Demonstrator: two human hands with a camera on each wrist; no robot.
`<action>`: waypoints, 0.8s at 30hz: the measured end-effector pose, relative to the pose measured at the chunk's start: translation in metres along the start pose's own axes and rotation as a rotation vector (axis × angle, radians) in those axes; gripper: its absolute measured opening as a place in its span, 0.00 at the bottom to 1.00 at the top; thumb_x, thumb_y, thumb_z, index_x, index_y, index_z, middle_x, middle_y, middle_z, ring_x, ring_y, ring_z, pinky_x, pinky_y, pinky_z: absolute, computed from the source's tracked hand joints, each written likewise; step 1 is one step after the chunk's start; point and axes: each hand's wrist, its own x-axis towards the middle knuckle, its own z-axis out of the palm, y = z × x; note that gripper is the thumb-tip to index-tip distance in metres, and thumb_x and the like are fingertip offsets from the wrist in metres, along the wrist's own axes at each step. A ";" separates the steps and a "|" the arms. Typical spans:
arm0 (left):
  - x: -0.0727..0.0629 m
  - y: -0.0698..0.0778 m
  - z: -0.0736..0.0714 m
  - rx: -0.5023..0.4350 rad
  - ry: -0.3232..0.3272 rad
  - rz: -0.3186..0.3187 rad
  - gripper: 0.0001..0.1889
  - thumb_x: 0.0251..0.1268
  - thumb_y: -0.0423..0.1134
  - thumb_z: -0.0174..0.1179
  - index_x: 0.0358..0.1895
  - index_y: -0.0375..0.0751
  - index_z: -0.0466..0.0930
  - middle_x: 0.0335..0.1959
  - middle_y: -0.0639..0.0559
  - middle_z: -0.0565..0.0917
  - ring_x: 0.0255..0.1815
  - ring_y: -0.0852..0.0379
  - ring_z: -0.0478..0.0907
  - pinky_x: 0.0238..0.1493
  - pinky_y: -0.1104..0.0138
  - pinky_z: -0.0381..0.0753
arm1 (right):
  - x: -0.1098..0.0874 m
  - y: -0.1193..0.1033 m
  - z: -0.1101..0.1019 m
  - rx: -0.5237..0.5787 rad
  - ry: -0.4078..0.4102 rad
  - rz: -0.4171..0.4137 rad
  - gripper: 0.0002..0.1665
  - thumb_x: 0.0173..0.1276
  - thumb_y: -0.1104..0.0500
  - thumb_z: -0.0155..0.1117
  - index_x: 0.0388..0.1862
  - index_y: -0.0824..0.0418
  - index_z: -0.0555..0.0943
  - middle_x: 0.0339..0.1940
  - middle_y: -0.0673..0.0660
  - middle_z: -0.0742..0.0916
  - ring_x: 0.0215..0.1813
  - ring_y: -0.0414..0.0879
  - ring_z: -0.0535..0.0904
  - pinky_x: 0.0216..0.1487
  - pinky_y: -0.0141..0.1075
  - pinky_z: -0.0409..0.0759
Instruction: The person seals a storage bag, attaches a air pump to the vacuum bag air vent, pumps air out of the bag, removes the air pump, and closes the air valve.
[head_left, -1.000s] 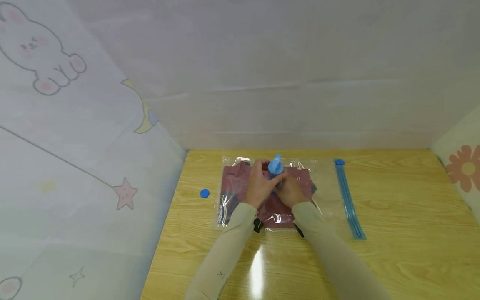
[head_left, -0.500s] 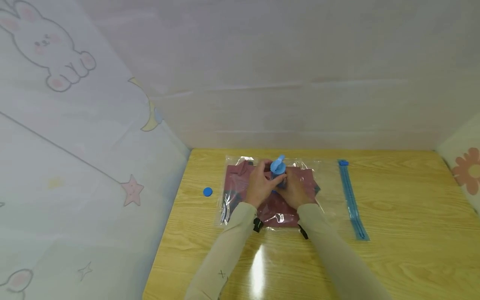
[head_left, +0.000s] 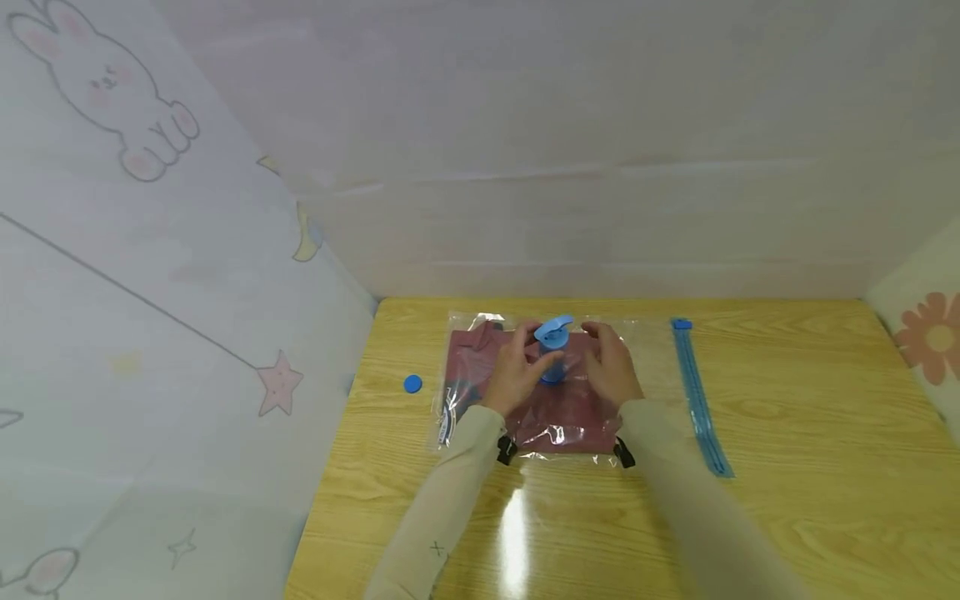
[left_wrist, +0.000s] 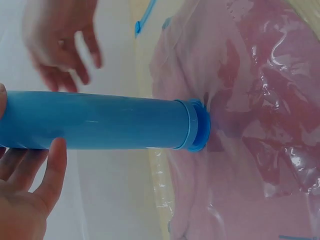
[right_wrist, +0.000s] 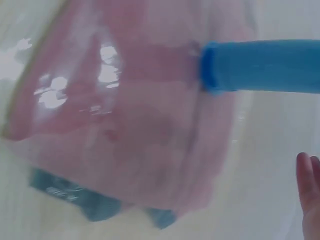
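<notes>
A blue cylindrical hand pump (head_left: 552,360) stands upright on a clear plastic storage bag (head_left: 656,375), its light blue handle (head_left: 555,332) on top. In the left wrist view the pump's foot meets a blue valve ring (left_wrist: 202,127) on the bag. My left hand (head_left: 516,375) holds the upper barrel, thumb and fingers on either side. To the right, my right hand (head_left: 611,367) is apart from the pump with its fingers loosely bent and nothing in them. Inside the bag lies folded dark red clothing (head_left: 570,425) with dark patches.
A round blue cap (head_left: 412,383) lies on the wooden table (head_left: 795,400) left of the bag. Along the bag's right end runs a blue zip strip (head_left: 701,408) with a slider (head_left: 682,323) at its far end. Patterned walls (head_left: 480,217) border the table.
My right hand has let go of the pump and moved away to the right. The handle has turned from pointing away to lying more sideways. My left hand stays on the barrel.
</notes>
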 end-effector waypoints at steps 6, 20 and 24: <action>-0.001 -0.003 -0.002 0.022 -0.025 0.009 0.27 0.61 0.41 0.65 0.62 0.43 0.66 0.58 0.40 0.81 0.55 0.48 0.82 0.47 0.60 0.85 | 0.001 -0.030 -0.009 0.277 -0.026 0.002 0.30 0.68 0.68 0.48 0.70 0.59 0.65 0.69 0.61 0.71 0.62 0.60 0.75 0.63 0.52 0.75; 0.000 -0.006 -0.003 0.042 -0.048 0.003 0.28 0.66 0.37 0.61 0.67 0.40 0.62 0.65 0.41 0.75 0.65 0.48 0.74 0.58 0.65 0.79 | 0.000 -0.059 -0.010 0.370 -0.123 -0.123 0.34 0.65 0.68 0.59 0.70 0.58 0.66 0.67 0.61 0.75 0.66 0.58 0.74 0.64 0.50 0.75; -0.001 -0.007 -0.001 0.032 -0.054 -0.013 0.29 0.66 0.36 0.61 0.67 0.41 0.62 0.66 0.42 0.74 0.67 0.49 0.72 0.60 0.65 0.78 | 0.001 -0.058 -0.009 0.318 -0.116 -0.152 0.32 0.66 0.67 0.61 0.69 0.61 0.67 0.65 0.64 0.76 0.64 0.61 0.75 0.63 0.53 0.76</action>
